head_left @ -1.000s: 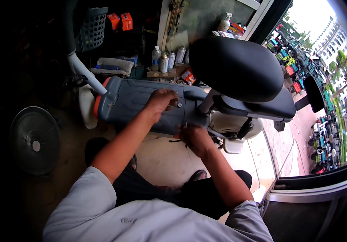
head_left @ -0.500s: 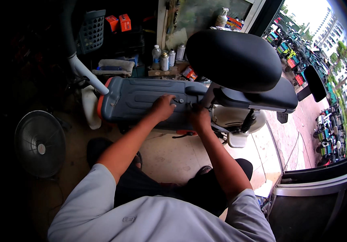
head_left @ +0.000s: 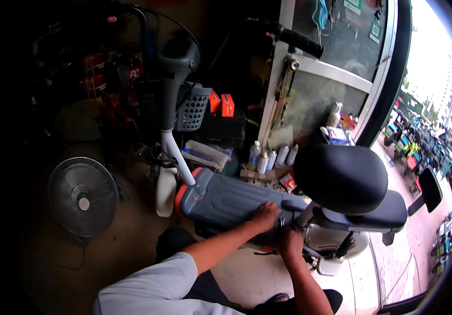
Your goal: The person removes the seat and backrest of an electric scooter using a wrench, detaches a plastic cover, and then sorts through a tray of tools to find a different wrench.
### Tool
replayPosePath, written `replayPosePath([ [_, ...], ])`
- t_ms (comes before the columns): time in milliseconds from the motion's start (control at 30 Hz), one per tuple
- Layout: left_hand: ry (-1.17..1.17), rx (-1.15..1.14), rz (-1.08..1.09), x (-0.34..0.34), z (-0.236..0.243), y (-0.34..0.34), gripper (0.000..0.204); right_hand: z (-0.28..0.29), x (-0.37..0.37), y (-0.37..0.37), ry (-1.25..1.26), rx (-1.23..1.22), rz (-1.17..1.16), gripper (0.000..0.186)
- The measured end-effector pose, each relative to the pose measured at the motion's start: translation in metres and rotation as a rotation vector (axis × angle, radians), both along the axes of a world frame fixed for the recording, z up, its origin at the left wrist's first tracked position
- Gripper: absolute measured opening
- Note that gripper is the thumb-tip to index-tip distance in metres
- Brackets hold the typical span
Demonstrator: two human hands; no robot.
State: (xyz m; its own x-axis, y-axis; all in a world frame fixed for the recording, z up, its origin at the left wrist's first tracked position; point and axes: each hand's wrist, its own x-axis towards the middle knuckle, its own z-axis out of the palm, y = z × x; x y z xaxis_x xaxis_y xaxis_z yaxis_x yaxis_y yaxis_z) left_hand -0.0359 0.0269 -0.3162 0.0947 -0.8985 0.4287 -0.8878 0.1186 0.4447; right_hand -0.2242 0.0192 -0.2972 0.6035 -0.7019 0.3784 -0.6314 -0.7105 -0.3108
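Because the left hand [head_left: 266, 216] and right hand [head_left: 291, 243] hide their undersides at the grey footboard [head_left: 226, 197], I cannot tell whether either grasps anything.

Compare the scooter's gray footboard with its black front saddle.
Color: the footboard is gray; the front saddle is black.
Surface: the footboard has molded ridges; the saddle looks smooth.
Position: the footboard lies low, with the left hand at its seat end; the saddle sits higher, no hand on it.
Shared: both belong to one scooter.
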Motion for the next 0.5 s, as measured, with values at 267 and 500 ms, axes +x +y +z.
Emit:
replayPosePath([
  [267, 0.050, 0.073, -0.046, 0.012, -0.002, -0.011, 0.018, 0.022, 0.009, 0.020, -0.033, -0.010, 0.056, 0.013],
  [500, -0.018, 0.271, -0.181, 0.030, 0.027, -0.022, 0.022, 0.000, 0.003, 0.005, -0.101, -0.080, 0.030, 0.018],
])
